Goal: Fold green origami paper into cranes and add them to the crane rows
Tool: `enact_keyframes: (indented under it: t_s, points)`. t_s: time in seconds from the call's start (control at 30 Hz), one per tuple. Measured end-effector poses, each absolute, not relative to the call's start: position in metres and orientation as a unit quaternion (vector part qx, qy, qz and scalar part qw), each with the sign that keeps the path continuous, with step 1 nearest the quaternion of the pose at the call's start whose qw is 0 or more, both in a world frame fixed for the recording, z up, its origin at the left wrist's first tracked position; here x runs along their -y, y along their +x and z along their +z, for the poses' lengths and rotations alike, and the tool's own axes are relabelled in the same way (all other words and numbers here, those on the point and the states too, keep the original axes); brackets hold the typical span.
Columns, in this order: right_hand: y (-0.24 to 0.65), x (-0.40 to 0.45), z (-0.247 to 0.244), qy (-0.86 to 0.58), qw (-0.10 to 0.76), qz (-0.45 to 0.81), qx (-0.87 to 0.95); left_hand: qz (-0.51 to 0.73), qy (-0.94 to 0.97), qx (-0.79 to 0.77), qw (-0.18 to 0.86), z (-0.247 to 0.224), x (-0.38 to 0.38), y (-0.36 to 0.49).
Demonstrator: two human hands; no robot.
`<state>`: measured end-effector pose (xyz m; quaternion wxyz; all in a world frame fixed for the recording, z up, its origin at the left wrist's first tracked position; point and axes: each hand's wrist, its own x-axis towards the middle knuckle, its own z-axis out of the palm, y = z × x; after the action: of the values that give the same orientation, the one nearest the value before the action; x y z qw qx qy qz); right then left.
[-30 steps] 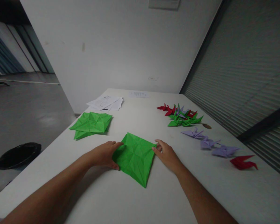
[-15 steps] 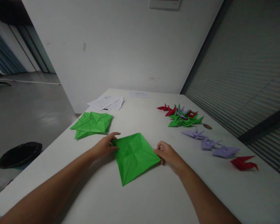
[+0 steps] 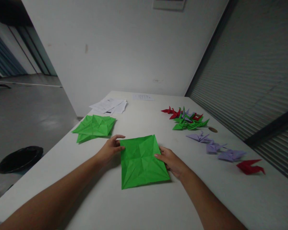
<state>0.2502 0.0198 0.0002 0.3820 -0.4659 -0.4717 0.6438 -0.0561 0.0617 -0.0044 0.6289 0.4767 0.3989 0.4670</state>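
A creased square sheet of green origami paper (image 3: pixel 142 161) is held just above the white table in front of me. My right hand (image 3: pixel 169 159) grips its right edge, thumb on top and fingers underneath. At the upper left corner, my left hand (image 3: pixel 112 147) has its thumb against the edge, the index finger stretched out above the corner; its other fingers are partly hidden. More creased green sheets (image 3: pixel 94 126) lie stacked beyond my left hand.
Several folded cranes in red, green and purple form a pile (image 3: pixel 188 119) at the back right. Purple cranes (image 3: pixel 213 147) and a red crane (image 3: pixel 251 166) line the right side. Printed papers (image 3: pixel 109 104) lie at the back left. A black bin (image 3: pixel 20 159) stands on the floor.
The green sheet has turned anticlockwise, its top corner shifting right, and now sits squarer to me. My right hand has moved further onto its right edge, while my left hand has barely shifted.
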Motion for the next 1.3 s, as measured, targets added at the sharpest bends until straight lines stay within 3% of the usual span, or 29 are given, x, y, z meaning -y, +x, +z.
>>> enact_keyframes:
  t_s: [0.2, 0.5, 0.77, 1.07, 1.3]
  points:
    - [0.241, -0.023, -0.008, -0.481, 0.429, 0.619, 0.449, 0.489, 0.427, -0.41, 0.641, -0.004, -0.061, -0.053]
    - [0.239, -0.026, -0.01, -0.471, 0.502, 0.568, 0.45, 0.399, 0.51, -0.443, 0.619, -0.006, -0.053, -0.048]
    - [0.236, -0.022, -0.011, -0.503, 0.428, 0.548, 0.514, 0.438, 0.511, -0.462, 0.577, -0.004, -0.054, -0.043]
    - [0.231, -0.017, -0.007, -0.47, 0.443, 0.588, 0.487, 0.447, 0.487, -0.461, 0.593, -0.002, -0.048, -0.039]
    - [0.228, -0.017, -0.012, -0.46, 0.408, 0.588, 0.526, 0.436, 0.481, -0.463, 0.604, 0.0, -0.045, -0.039]
